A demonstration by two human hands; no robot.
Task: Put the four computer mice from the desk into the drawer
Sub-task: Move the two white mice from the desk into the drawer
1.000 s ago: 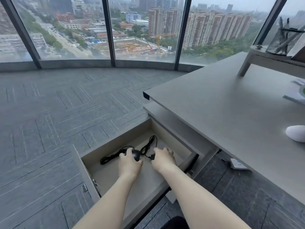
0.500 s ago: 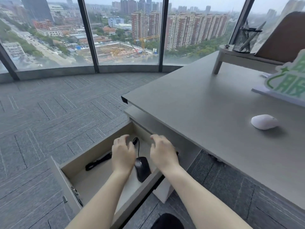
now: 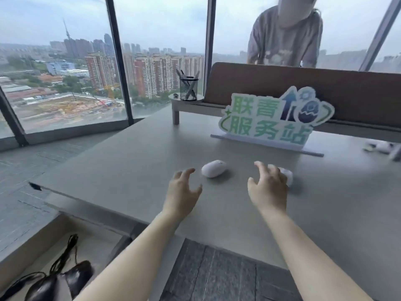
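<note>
Below and left of the left hand [image 3: 183,191], two black wired mice [image 3: 65,279] lie in the open drawer [image 3: 26,246]. That hand hovers empty, fingers spread, with a white mouse [image 3: 213,168] just beyond it on the desk [image 3: 130,170]. The right hand [image 3: 268,187], also spread and empty, partly hides a second white mouse [image 3: 287,175].

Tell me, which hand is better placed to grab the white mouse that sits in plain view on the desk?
Left. The left hand hovers open just short of the white mouse, with nothing between them. The right hand is farther right, above a second white mouse.
</note>
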